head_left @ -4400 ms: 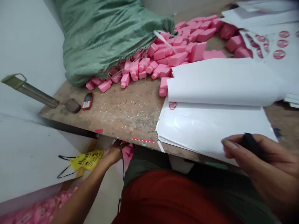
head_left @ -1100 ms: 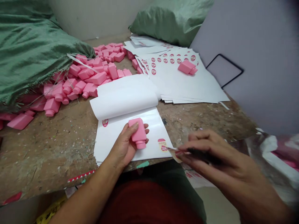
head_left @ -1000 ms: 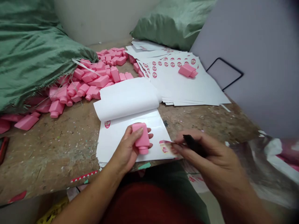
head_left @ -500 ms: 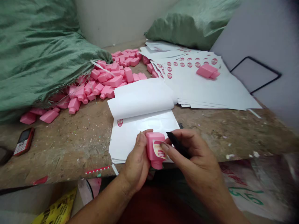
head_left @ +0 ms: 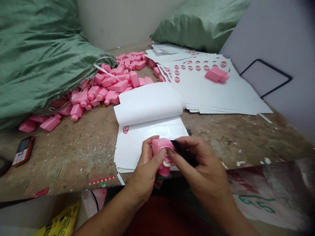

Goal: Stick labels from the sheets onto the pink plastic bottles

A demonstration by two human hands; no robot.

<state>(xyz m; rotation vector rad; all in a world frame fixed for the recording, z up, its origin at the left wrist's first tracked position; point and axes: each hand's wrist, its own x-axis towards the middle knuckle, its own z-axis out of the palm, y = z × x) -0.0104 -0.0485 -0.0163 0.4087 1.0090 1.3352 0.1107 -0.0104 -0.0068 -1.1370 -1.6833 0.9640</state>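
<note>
My left hand (head_left: 147,160) grips a pink plastic bottle (head_left: 158,146) upright above the white label sheets (head_left: 145,144), its cap pointing down. A round-topped label (head_left: 168,161) lies on the bottle's face, partly hidden by my right thumb and fingers. My right hand (head_left: 203,164) presses against the bottle and also holds a black object (head_left: 184,153) in its fingers. The object's shape is mostly hidden. The folded sheets carry a red-and-white round label (head_left: 125,129) near their left edge.
Loose pink bottles (head_left: 118,84) spill from a green woven sack (head_left: 41,55) across the worn wooden bench (head_left: 73,157). Further label sheets (head_left: 211,98) lie at the back right, with one pink bottle (head_left: 216,74) on them. A red phone (head_left: 24,150) lies at the bench's left.
The bottle has risen from the sheet into both hands, and the label has gone from my right fingers onto its face. My right fingers now cover more of the label.
</note>
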